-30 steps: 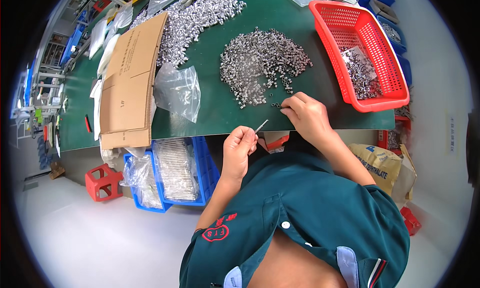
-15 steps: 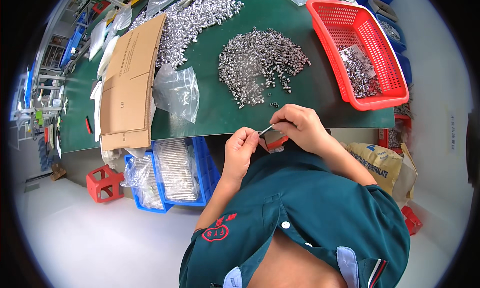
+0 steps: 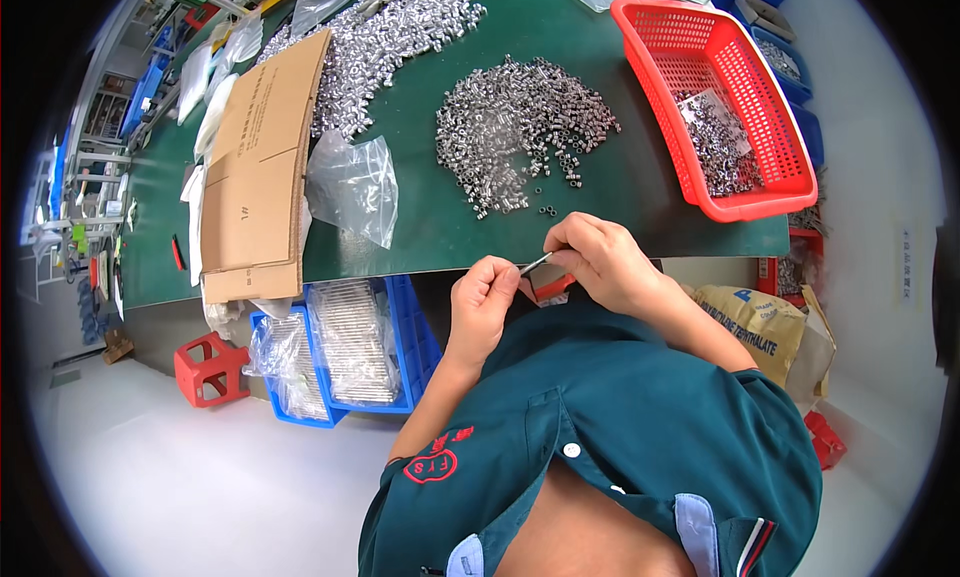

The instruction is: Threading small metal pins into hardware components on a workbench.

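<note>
Just off the front edge of the table, a thin metallic rod (image 3: pixel 536 264) spans the short gap between my two hands. My left hand (image 3: pixel 482 302) pinches its lower left end between thumb and forefinger. My right hand (image 3: pixel 602 262) is closed on the upper right end, its fingers curled. Whether a small part sits on the rod inside the left fingertips is hidden. Beyond the hands on the green table (image 3: pixel 420 107) lies a pile of small metal rings (image 3: pixel 520 127), with a few loose rings (image 3: pixel 546 211) at its near side.
At the right stands a red perforated basket (image 3: pixel 715 107) with small metal parts inside. Left on the table are a flattened cardboard box (image 3: pixel 258 167), a clear plastic bag (image 3: pixel 355 189) and a larger heap of silvery parts (image 3: pixel 400 47). Below sit blue bins (image 3: pixel 405 342) and a red stool (image 3: pixel 210 369).
My right hand has shifted very slightly down and right, with its fingers turned a little on the rod. The left hand stays nearly in place.
</note>
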A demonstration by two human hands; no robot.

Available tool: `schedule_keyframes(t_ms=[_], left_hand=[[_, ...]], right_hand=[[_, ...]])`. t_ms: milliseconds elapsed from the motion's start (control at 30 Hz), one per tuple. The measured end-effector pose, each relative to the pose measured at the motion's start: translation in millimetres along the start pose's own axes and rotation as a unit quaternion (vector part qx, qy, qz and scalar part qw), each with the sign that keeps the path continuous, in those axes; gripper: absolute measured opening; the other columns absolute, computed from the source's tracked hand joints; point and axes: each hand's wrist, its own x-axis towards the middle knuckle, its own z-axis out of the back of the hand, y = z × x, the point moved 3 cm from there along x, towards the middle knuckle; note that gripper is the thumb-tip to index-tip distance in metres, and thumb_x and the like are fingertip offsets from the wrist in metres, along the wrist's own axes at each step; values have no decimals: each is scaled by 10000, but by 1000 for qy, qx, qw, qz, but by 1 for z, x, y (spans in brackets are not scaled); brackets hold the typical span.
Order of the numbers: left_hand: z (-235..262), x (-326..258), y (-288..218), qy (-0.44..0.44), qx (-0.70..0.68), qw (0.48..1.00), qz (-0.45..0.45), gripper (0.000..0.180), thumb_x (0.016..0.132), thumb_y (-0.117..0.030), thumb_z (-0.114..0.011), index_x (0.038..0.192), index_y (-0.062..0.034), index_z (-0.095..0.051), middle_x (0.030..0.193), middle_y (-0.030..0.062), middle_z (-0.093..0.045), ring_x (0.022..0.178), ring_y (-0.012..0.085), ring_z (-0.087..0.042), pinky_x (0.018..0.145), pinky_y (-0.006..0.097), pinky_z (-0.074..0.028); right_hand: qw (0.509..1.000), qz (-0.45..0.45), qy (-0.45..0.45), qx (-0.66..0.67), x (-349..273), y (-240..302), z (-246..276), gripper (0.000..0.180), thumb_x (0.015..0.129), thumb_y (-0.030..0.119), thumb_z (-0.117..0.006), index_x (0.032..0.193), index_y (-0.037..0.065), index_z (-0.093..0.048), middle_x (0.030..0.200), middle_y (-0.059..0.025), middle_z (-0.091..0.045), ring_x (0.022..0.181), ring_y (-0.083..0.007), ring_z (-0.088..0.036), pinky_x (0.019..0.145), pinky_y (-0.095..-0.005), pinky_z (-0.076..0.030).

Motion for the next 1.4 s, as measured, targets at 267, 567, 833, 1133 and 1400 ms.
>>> schedule_keyframes(t_ms=[267,567,833,1133,1400], left_hand=[[-4,3,2,57,-187,975,108,213,928,-205,-552,780,-52,-537,626,-47,-435,551,48,-337,518,204,-280],[6,5,8,4,-218,972,86,178,933,-159,-541,811,-30,-547,679,-23,-474,556,42,-363,514,198,-291],[5,2,9,-8,-213,974,83,172,934,-158,-540,819,-30,-550,691,-22,-492,556,39,-368,511,195,-288],[3,4,9,-6,-204,976,78,177,934,-162,-540,819,-27,-547,685,-21,-490,559,43,-375,516,198,-297],[1,4,9,14,-171,982,78,184,923,-183,-561,811,-38,-548,668,-26,-482,558,48,-382,520,202,-304]], right_hand=[[998,41,11,56,1,2,-4,86,794,-39,-575,866,-24,-530,732,-80,-539,539,-145,-577,476,-279,-466],[983,-50,-106,-142,4,-30,6,161,738,88,-672,879,25,-623,816,-133,-615,736,-303,-622,644,-375,-509],[945,-26,-159,-286,18,-30,-10,146,726,133,-706,792,64,-595,743,-78,-578,661,-271,-599,577,-354,-484],[991,-35,-125,-40,10,-18,1,105,780,49,-668,866,38,-610,736,-50,-591,626,-145,-582,576,-260,-480],[955,-193,-1,224,7,-16,-6,63,840,1,-612,899,-11,-595,761,-8,-588,665,-58,-559,587,-213,-479]])
